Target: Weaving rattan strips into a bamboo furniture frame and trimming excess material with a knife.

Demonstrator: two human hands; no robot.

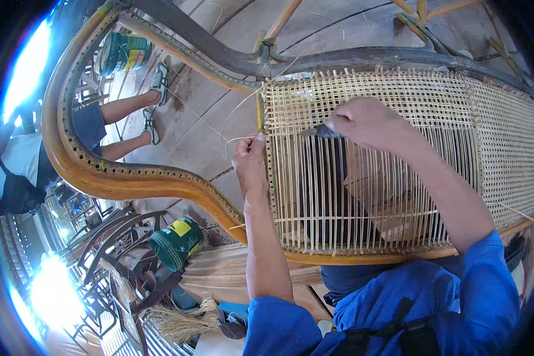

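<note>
A cane panel (391,136) is stretched on a wooden furniture frame (362,257) across my lap. Its upper part is woven into a close mesh, while lower down mostly upright strands show with gaps between them. My left hand (250,163) is at the panel's left edge, thumb and fingers pinching a thin cane strand (238,140) that loops up and away to the left. Over the woven band, my right hand (371,123) is closed round a small dark blade-like tool (323,131), its tip pointing left among the strands. Fingers hide most of that tool.
A curved wooden frame part (133,183) lined with holes extends left. Green buckets (177,243) stand on the floor, near loose cane fibres (181,320) and wooden planks (219,267). At the far left another person (110,127) is present, legs and shoes showing.
</note>
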